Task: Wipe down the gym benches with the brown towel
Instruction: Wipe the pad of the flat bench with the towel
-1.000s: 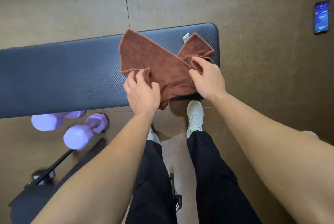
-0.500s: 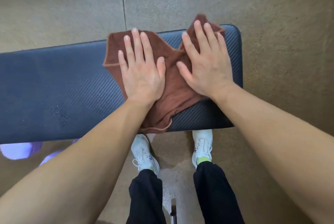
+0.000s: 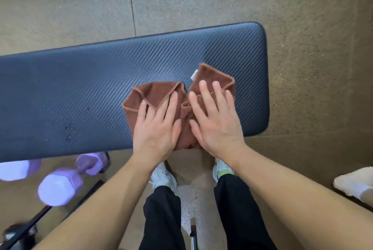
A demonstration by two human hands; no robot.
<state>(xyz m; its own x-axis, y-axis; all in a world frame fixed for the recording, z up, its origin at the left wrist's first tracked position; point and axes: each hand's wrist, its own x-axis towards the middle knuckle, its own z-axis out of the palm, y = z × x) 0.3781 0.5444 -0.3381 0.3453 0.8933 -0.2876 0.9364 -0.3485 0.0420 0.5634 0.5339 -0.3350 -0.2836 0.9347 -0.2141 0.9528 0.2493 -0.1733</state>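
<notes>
A dark padded gym bench (image 3: 80,88) runs across the view, its right end rounded. The brown towel (image 3: 159,93) lies bunched on the bench's near right part, a white tag showing at its far corner. My left hand (image 3: 155,128) presses flat on the towel's left half, fingers spread. Beside it, my right hand (image 3: 216,120) lies flat on the right half, fingers apart too. Neither hand curls around the cloth. Wet specks show on the pad left of the towel.
Two purple dumbbells (image 3: 60,185) lie on the floor under the bench's near edge at left, next to a black metal frame (image 3: 26,227). My feet stand just below the bench. A white shoe-like object (image 3: 353,184) sits at the right edge.
Both flat hands have dragged the towel from the bench's far edge back toward me, bunching it at the near edge. One second ago they pinched the towel's corners.
</notes>
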